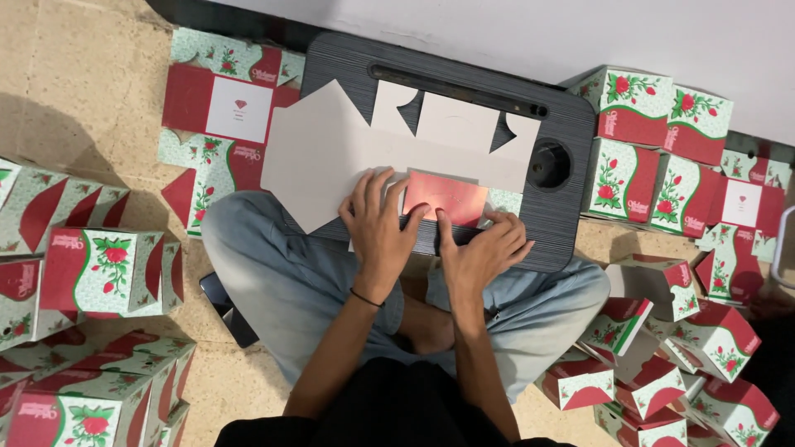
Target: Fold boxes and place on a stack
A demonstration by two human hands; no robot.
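Note:
A flat, unfolded cardboard box blank (331,149) lies plain side up on a dark grey lap tray (563,149). One flap (443,197) is folded over and shows its red printed side. My left hand (377,223) presses flat on the blank beside that flap, fingers spread. My right hand (484,248) presses on the near edge of the red flap at the tray's front. Neither hand grips anything. I sit cross-legged in light blue jeans (281,273) under the tray.
Flat printed blanks (224,108) lie left of the tray. Assembled red, white and green rose-patterned boxes are stacked at the left (108,269), the right (654,141) and the lower right (662,364). A dark phone (228,310) lies by my left knee. A white wall (580,33) runs behind.

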